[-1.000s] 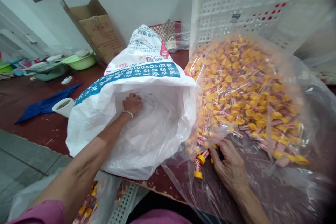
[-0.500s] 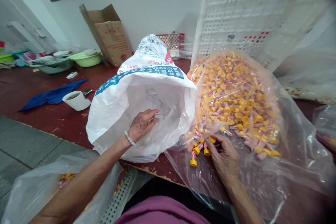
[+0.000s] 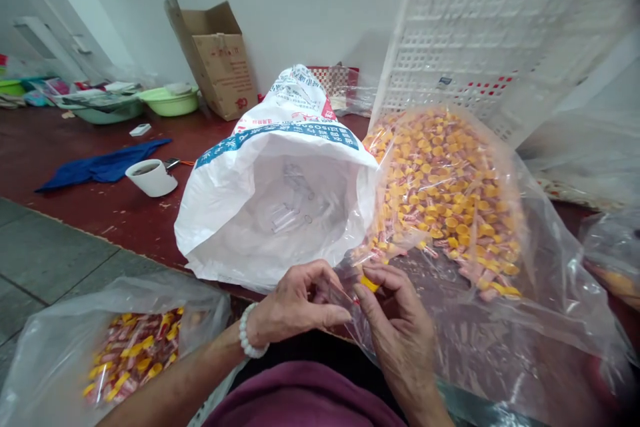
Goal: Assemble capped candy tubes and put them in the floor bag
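My left hand (image 3: 298,303) and my right hand (image 3: 395,320) meet close to my body, both with fingers pinched. Between them sits a small tube with a yellow cap (image 3: 369,283); the right fingers grip it and the left fingers pinch something thin and clear at its end. A clear plastic bag (image 3: 500,320) to the right spills a heap of yellow-capped tubes (image 3: 445,200). A white woven sack (image 3: 280,213) lies open in front, with several clear pieces inside.
A white plastic crate (image 3: 500,33) leans behind the heap. At lower left lies another bag of tubes (image 3: 130,353). A white cup (image 3: 150,177), blue cloth (image 3: 100,167), green basins (image 3: 170,100) and a cardboard box (image 3: 220,60) stand on the dark red table (image 3: 75,200).
My left hand has come out of the white sack and moved down to meet my right hand. The right hand lifted a yellow-capped tube from the heap toward my body.
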`<act>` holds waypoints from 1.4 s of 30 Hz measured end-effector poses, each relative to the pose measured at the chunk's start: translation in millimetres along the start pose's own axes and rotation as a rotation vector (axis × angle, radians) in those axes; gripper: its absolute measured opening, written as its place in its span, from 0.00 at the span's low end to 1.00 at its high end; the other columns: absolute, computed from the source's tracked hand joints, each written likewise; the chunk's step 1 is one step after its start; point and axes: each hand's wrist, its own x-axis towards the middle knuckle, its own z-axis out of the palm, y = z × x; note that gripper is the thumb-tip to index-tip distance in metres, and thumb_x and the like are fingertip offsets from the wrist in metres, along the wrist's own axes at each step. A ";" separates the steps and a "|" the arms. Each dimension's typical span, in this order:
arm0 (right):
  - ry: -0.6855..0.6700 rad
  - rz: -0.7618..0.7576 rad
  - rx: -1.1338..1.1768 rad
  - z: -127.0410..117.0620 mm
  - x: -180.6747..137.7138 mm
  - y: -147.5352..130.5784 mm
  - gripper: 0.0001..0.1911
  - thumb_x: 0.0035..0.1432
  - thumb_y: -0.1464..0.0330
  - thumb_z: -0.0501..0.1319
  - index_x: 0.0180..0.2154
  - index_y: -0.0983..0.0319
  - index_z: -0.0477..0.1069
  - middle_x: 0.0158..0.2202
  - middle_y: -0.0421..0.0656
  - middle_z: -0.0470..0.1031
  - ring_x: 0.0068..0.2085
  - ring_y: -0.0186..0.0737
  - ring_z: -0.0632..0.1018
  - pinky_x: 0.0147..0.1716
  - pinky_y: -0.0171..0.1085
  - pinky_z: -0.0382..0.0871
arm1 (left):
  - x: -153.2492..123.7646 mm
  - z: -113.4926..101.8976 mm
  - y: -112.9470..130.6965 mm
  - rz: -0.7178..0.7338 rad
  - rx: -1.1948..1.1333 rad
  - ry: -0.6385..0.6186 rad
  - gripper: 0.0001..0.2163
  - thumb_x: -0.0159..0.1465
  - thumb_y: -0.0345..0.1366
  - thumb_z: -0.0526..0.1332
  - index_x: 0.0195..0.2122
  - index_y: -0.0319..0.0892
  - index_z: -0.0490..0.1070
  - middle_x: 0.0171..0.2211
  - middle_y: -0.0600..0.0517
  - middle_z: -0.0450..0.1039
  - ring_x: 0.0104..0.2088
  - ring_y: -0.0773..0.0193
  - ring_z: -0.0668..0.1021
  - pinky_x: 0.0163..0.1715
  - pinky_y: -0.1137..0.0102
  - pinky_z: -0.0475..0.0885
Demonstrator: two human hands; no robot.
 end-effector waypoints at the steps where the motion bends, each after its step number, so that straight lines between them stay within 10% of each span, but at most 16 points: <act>1: -0.016 0.059 0.042 2.1 -4.2 3.2 0.09 0.55 0.69 0.63 0.40 0.57 0.71 0.42 0.45 0.73 0.44 0.40 0.75 0.39 0.38 0.73 | 0.4 0.7 -1.4 -0.027 -0.165 0.046 0.13 0.51 0.38 0.70 0.32 0.40 0.68 0.23 0.57 0.65 0.25 0.71 0.67 0.25 0.76 0.61; 5: -0.002 0.270 0.221 5.4 -9.2 5.6 0.09 0.53 0.66 0.64 0.37 0.59 0.71 0.39 0.43 0.75 0.41 0.39 0.77 0.42 0.40 0.72 | 0.8 5.8 -6.8 -0.067 -0.630 0.108 0.09 0.55 0.35 0.66 0.34 0.38 0.69 0.34 0.52 0.69 0.34 0.68 0.73 0.38 0.71 0.69; 10: 0.123 0.378 0.333 2.1 10.4 -5.3 0.10 0.50 0.65 0.67 0.35 0.60 0.70 0.40 0.44 0.76 0.42 0.39 0.76 0.43 0.40 0.71 | -4.3 12.6 -8.4 -0.112 -0.415 0.012 0.08 0.58 0.35 0.62 0.38 0.39 0.68 0.34 0.52 0.69 0.32 0.67 0.72 0.34 0.70 0.69; 18: -0.150 0.205 0.187 0.6 6.5 -0.1 0.05 0.58 0.66 0.60 0.36 0.58 0.68 0.41 0.42 0.73 0.43 0.38 0.75 0.41 0.39 0.69 | -1.9 19.3 -12.9 -0.108 -0.218 -0.099 0.06 0.57 0.28 0.56 0.37 0.40 0.66 0.26 0.57 0.61 0.25 0.71 0.64 0.25 0.75 0.60; 25: -0.323 -0.312 -0.266 -8.0 -0.9 4.9 0.28 0.43 0.61 0.70 0.45 0.60 0.63 0.48 0.49 0.70 0.49 0.47 0.71 0.49 0.48 0.65 | 1.3 27.6 -12.3 -0.161 -0.553 -0.116 0.11 0.58 0.36 0.61 0.41 0.39 0.69 0.34 0.52 0.67 0.34 0.66 0.68 0.35 0.71 0.64; 33: -0.302 -0.252 -0.245 -7.6 -2.8 6.7 0.25 0.47 0.65 0.68 0.47 0.60 0.63 0.46 0.47 0.71 0.47 0.44 0.72 0.46 0.44 0.68 | 9.0 30.1 -10.4 -0.110 -0.482 -0.100 0.10 0.58 0.39 0.63 0.38 0.39 0.71 0.31 0.53 0.69 0.31 0.67 0.70 0.35 0.72 0.66; 38: -0.067 0.012 -0.375 -51.1 13.7 32.6 0.15 0.58 0.64 0.60 0.48 0.58 0.67 0.45 0.45 0.71 0.41 0.39 0.74 0.39 0.40 0.70 | 5.1 -10.1 7.7 -0.052 -0.392 0.237 0.16 0.58 0.40 0.63 0.19 0.40 0.59 0.14 0.59 0.57 0.16 0.73 0.63 0.19 0.76 0.60; 42: -0.210 0.017 -0.684 -68.2 16.2 69.6 0.12 0.58 0.64 0.60 0.43 0.59 0.71 0.42 0.47 0.72 0.43 0.44 0.73 0.43 0.44 0.69 | 14.6 -64.9 12.2 0.127 -0.317 0.650 0.08 0.53 0.36 0.65 0.25 0.41 0.66 0.11 0.63 0.52 0.13 0.73 0.59 0.15 0.75 0.59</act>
